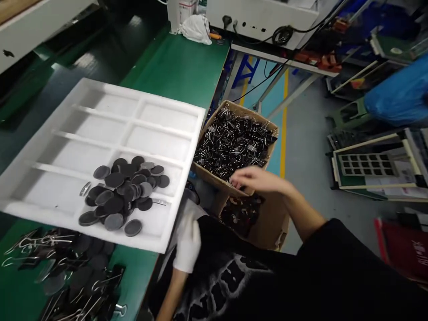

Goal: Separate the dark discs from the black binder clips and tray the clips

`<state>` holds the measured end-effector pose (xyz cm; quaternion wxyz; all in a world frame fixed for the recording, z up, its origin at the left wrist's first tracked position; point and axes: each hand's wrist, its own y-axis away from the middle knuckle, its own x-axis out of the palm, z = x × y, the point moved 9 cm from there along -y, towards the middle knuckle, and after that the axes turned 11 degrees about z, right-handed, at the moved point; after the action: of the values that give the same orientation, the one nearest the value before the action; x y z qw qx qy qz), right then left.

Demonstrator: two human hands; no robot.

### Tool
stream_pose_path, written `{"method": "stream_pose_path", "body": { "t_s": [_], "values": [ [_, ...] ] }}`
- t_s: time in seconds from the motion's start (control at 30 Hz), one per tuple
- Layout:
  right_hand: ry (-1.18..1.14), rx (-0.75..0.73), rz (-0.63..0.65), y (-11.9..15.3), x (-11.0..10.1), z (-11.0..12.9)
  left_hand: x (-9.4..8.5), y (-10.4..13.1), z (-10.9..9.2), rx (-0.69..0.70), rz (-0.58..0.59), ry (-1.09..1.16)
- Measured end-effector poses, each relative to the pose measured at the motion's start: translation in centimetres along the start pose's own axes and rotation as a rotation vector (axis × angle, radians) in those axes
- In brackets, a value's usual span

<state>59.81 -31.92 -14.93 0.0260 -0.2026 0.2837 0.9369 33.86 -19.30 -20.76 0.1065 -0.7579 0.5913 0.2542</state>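
Note:
My right hand [256, 178], bare, hovers at the near rim of a cardboard box [214, 176] heaped with black binder clips [234, 142]. Its fingers are loosely bent and a little apart, with nothing visible in them. My left hand [187, 243], in a white glove, is low beside the right edge of a white foam tray [174, 104]. Motion smears its fingers, so their grip is unclear. Many dark round discs [115, 203] lie piled in the tray's near right compartments. A small clear piece [84, 189] lies on a divider at their left.
Binder clips and discs [76, 267] are heaped on the green table [180, 67] by the tray's near side. A second box [274, 218] with dark pieces stands below the first. A machine [261, 18], a white cloth [197, 29] and carts [377, 165] are farther off.

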Motion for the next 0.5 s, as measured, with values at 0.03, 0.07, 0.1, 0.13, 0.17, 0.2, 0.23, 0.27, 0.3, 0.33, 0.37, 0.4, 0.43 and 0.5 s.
{"method": "stream_pose_path", "body": {
  "t_s": [0.03, 0.07, 0.1, 0.13, 0.17, 0.2, 0.23, 0.27, 0.3, 0.33, 0.37, 0.4, 0.43, 0.5],
  "values": [
    [0.073, 0.085, -0.132, -0.3, -4.2, -1.3, 1.0, -1.1, -2.2, 0.056, 0.007, 0.026],
    [0.169, 0.177, -0.274, -1.0, -8.3, -2.5, 1.7, -2.8, -4.6, 0.123, 0.012, 0.060],
    [0.224, 0.223, -0.364, -2.3, -11.6, -3.3, 2.4, -5.0, -7.2, 0.195, 0.031, 0.100],
    [0.262, 0.256, -0.431, -3.9, -14.4, -4.0, 2.5, -7.8, -9.5, 0.234, 0.007, 0.116],
    [0.293, 0.280, -0.492, -5.7, -16.8, -4.6, 2.2, -11.0, -11.1, 0.217, -0.044, 0.124],
    [0.317, 0.305, -0.546, -7.5, -18.7, -5.2, 1.7, -14.5, -11.9, 0.157, -0.095, 0.120],
    [0.337, 0.329, -0.592, -9.3, -20.3, -5.8, 1.2, -18.0, -12.2, 0.069, -0.137, 0.115],
    [0.353, 0.348, -0.622, -11.0, -21.4, -6.4, 0.8, -21.4, -11.7, -0.058, -0.149, 0.112],
    [0.364, 0.365, -0.644, -12.5, -22.2, -7.0, 0.6, -24.5, -10.5, -0.212, -0.140, 0.102],
    [0.370, 0.379, -0.658, -13.8, -22.8, -7.6, 0.6, -27.2, -9.4, -0.336, -0.104, 0.074],
    [0.371, 0.392, -0.667, -14.9, -23.1, -8.3, 0.4, -29.5, -8.6, -0.383, -0.101, 0.069],
    [0.370, 0.403, -0.671, -15.9, -23.2, -9.1, 0.4, -31.5, -7.7, -0.424, -0.094, 0.063],
    [0.368, 0.409, -0.673, -16.7, -23.2, -9.8, 0.5, -33.2, -6.9, -0.445, -0.084, 0.059],
    [0.369, 0.392, -0.678, -17.8, -23.0, -11.1, 1.1, -35.9, -5.6, -0.470, -0.069, 0.053]
  ]
}}
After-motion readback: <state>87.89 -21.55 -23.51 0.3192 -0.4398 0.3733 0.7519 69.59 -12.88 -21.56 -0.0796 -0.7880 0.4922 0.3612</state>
